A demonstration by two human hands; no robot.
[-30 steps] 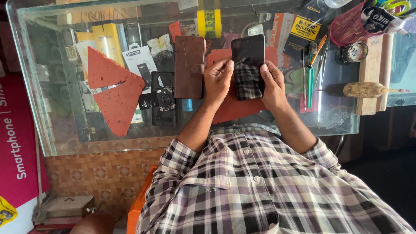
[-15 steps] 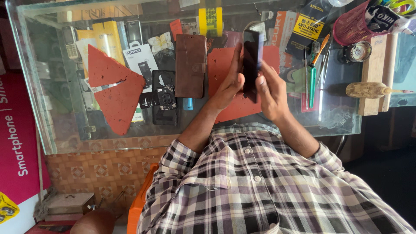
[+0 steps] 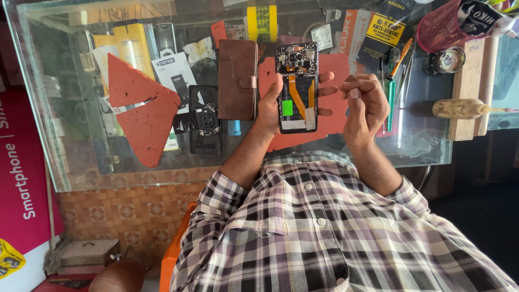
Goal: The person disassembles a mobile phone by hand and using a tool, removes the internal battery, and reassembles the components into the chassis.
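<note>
On the glass counter [image 3: 70,157], at the left, lay a torn red mat [image 3: 141,116], and next to it a black phone case [image 3: 204,120] with a round ring on it. A brown wallet case [image 3: 237,79] lay just right of that, near the middle. The left hand [image 3: 273,105] held an opened phone [image 3: 296,87] upright above a red pad [image 3: 335,86], its back cover off so the circuit board, orange ribbon cables and a green sticker showed; the fingers [image 3: 326,93] were wrapped around the phone's far edge and the thumb pressed on its near edge. Just right of the phone, apart from it, the right hand [image 3: 365,103] hovered with its fingers curled loosely inward, holding nothing that could be seen. Farther right, a green-handled tool [image 3: 391,97] lay on the counter, and a wooden handle [image 3: 459,108] rested on a wooden block [image 3: 469,81].
</note>
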